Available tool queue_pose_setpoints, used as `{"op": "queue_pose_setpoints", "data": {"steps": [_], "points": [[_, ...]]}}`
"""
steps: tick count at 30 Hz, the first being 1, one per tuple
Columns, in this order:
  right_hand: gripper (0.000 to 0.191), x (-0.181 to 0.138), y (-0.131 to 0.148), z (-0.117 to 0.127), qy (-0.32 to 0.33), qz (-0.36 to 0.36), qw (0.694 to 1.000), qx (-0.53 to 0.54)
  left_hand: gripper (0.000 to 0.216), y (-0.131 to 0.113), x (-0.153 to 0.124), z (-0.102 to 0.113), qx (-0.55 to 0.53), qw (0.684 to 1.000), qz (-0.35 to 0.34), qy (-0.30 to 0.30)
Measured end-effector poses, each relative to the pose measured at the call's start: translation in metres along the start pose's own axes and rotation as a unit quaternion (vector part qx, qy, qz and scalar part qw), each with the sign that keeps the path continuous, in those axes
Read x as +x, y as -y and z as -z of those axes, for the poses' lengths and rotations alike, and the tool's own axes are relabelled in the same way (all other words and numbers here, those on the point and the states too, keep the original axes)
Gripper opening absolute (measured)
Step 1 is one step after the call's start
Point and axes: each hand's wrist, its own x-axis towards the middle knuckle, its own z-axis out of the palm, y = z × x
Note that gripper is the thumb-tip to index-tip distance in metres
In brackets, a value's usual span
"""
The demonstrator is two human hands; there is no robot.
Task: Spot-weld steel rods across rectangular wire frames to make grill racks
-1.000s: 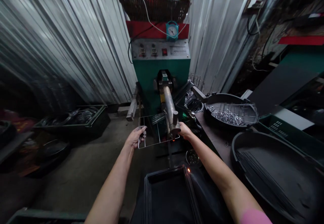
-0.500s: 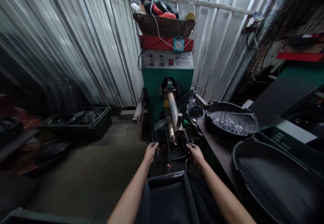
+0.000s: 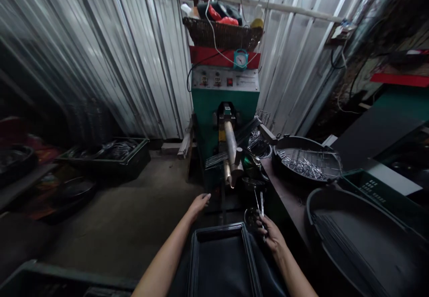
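Observation:
My right hand (image 3: 271, 235) is closed on a thin wire frame (image 3: 260, 202), which stands almost edge-on above a small round tin. It is just right of the black rectangular tray (image 3: 193, 261) in front of me. My left hand (image 3: 198, 202) hovers with fingers stretched out and nothing in it, left of the tray's far edge. Beyond both hands, the metal arm (image 3: 231, 147) of the green welding machine (image 3: 208, 109) points toward me, with a bundle of wires lying across it.
A round black pan with short wire pieces (image 3: 306, 163) sits at right, and a larger black pan of long rods (image 3: 362, 239) is nearer. A dark crate of wire parts (image 3: 110, 156) rests on the concrete floor at left. Corrugated metal walls stand behind.
Both hands held the wire frame flat under the machine arm; now my left hand has let go, and my right hand has pulled the frame back and turned it upright.

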Motion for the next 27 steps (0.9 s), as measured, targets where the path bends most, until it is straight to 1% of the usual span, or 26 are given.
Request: {"op": "queue_pose_setpoints", "data": {"steps": [2,3,5,6,7,9,10,11,13,15,21,24,27], "points": [[0.022,-0.007,-0.005,0.003,-0.013,-0.031,0.998,0.046,0.048,0.013,-0.032,0.008,0.024,0.999,-0.010,0.041],[0.022,-0.009,-0.008,0.003,-0.017,-0.042,0.997,0.062,0.047,0.018,-0.047,0.011,0.051,0.996,-0.029,0.070],[0.022,-0.014,-0.015,0.001,-0.009,-0.052,0.996,0.068,0.049,0.021,-0.072,0.012,0.159,0.975,-0.080,0.136],[0.021,-0.017,-0.018,-0.001,-0.004,-0.053,0.996,0.065,0.051,0.021,-0.081,0.011,0.240,0.952,-0.105,0.160],[0.020,-0.019,-0.019,-0.003,0.001,-0.055,0.997,0.061,0.053,0.019,-0.088,0.008,0.326,0.922,-0.124,0.171],[0.020,-0.026,-0.019,-0.009,0.010,-0.056,0.997,0.059,0.054,0.014,-0.096,0.000,0.460,0.863,-0.137,0.158],[0.020,-0.030,-0.018,-0.012,0.015,-0.054,0.997,0.061,0.050,0.011,-0.098,-0.005,0.500,0.842,-0.142,0.146],[0.020,-0.035,-0.016,-0.014,0.021,-0.050,0.997,0.063,0.045,0.009,-0.100,-0.010,0.522,0.829,-0.146,0.137],[0.020,-0.047,-0.012,-0.016,0.031,-0.039,0.997,0.062,0.034,0.006,-0.107,-0.018,0.534,0.822,-0.156,0.125],[0.019,-0.059,-0.009,-0.017,0.035,-0.027,0.997,0.066,0.027,0.006,-0.117,-0.025,0.545,0.813,-0.170,0.113],[0.024,-0.087,-0.009,-0.014,0.061,-0.038,0.994,0.078,0.030,0.009,-0.156,-0.039,0.562,0.797,-0.215,0.054],[0.022,-0.095,-0.007,-0.012,0.063,-0.034,0.995,0.063,0.031,0.009,-0.163,-0.046,0.565,0.793,-0.223,0.036],[0.020,-0.100,-0.004,-0.007,0.059,-0.015,0.997,0.051,0.030,0.010,-0.161,-0.054,0.570,0.792,-0.217,0.036]]}}
